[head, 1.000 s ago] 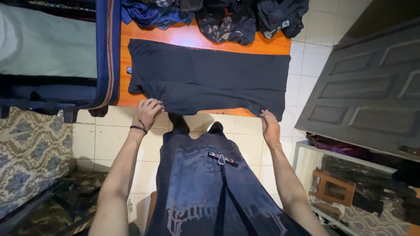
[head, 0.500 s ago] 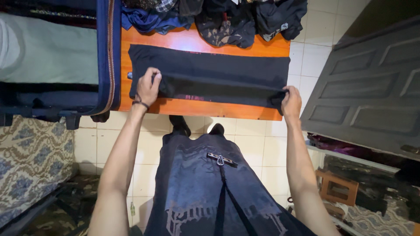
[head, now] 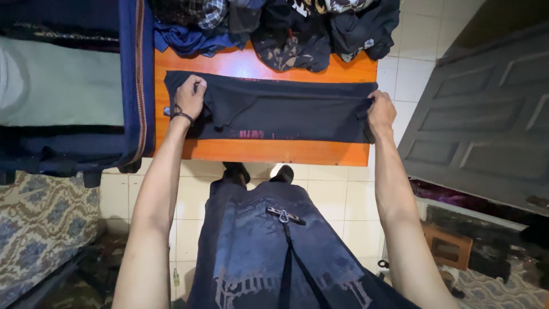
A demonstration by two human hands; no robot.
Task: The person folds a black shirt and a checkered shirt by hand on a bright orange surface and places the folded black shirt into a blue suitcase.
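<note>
Fingers: I am pinching both ends of the dark garment [head: 286, 111]; my left hand [head: 190, 97] is closing on its left end, my right hand [head: 380, 111] is gripping the right end.
Garment: it is lying folded lengthwise across the orange table [head: 274, 151], its far edge running straight from hand to hand.
Near edge: a bare strip of table is showing between the cloth and the table's front rim.
Far edge: a pile of clothes [head: 274, 26] is sitting just beyond the garment, with a thin band of table between.
Left side: a blue suitcase wall [head: 137, 80] is standing just beside my left hand.
Right side: my right hand is hanging at the table's corner, over white floor tiles [head: 414, 68].
</note>
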